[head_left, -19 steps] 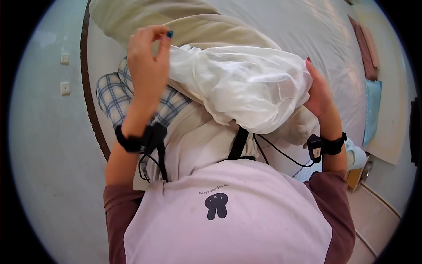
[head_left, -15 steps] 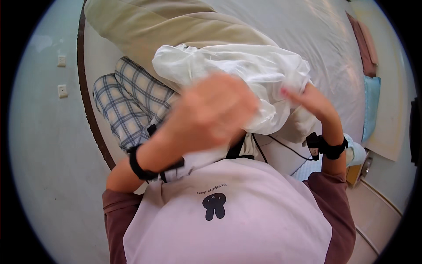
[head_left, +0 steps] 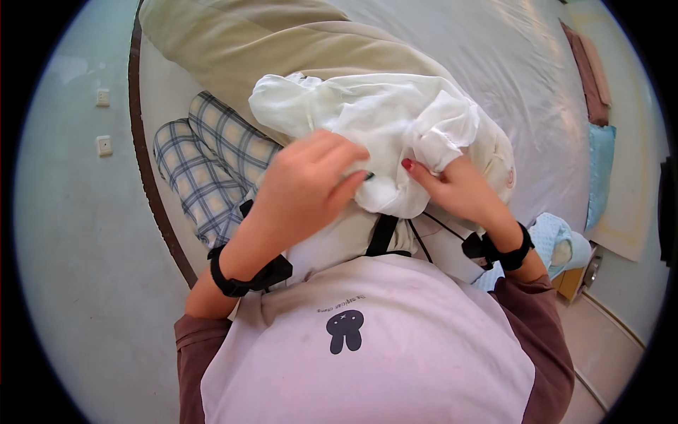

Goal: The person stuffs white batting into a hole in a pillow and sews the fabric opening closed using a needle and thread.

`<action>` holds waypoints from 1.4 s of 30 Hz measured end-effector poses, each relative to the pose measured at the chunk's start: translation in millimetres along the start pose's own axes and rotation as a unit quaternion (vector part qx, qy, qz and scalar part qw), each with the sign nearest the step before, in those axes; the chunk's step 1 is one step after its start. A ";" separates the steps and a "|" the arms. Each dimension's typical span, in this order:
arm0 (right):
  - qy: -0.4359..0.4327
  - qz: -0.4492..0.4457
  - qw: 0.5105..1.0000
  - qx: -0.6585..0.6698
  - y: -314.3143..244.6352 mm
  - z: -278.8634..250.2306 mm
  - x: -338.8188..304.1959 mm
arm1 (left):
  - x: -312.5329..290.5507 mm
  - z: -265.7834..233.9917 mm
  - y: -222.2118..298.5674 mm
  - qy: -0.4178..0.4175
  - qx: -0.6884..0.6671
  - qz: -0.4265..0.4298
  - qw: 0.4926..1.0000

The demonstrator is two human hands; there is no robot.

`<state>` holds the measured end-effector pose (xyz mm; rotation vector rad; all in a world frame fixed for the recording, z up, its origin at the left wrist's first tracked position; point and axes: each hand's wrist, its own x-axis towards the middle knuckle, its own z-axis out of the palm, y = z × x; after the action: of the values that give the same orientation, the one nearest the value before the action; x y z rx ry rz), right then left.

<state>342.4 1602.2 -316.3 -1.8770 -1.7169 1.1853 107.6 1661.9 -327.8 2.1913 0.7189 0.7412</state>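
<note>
While the left hand (head_left: 304, 182) is held at the white cloth (head_left: 367, 99), thumb and fingertips apart, the right hand (head_left: 466, 192) is partly hidden by its folds, and whether it is closed cannot be told. The cloth is bunched before the body. Beyond, beige fabric (head_left: 282, 44) and a pale sheet (head_left: 508, 49) are seen.

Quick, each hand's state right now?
Left hand: open, fingers loosely curled, over the white cloth.
Right hand: holding the white cloth, fingers mostly hidden.
</note>
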 end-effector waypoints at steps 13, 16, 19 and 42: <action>-0.084 0.111 0.879 0.456 -15.3 93.2 23.9 | -20.6 -2.7 -6.9 -0.054 0.091 -0.012 0.994; -0.046 0.131 0.891 0.431 11.1 103.8 34.8 | -29.8 10.4 -26.3 -0.100 0.075 -0.069 0.990; -0.035 0.106 0.944 0.310 7.4 76.2 39.9 | -36.8 13.0 -38.3 -0.057 0.098 -0.063 0.992; 0.013 0.006 0.989 0.145 10.2 39.0 112.3 | -64.2 -81.4 60.5 -0.311 -0.133 -0.279 0.899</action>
<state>311.4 1693.9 -386.0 -1.7202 -1.4315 1.3297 24.7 1618.1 -252.9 1.6863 0.7853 -0.1560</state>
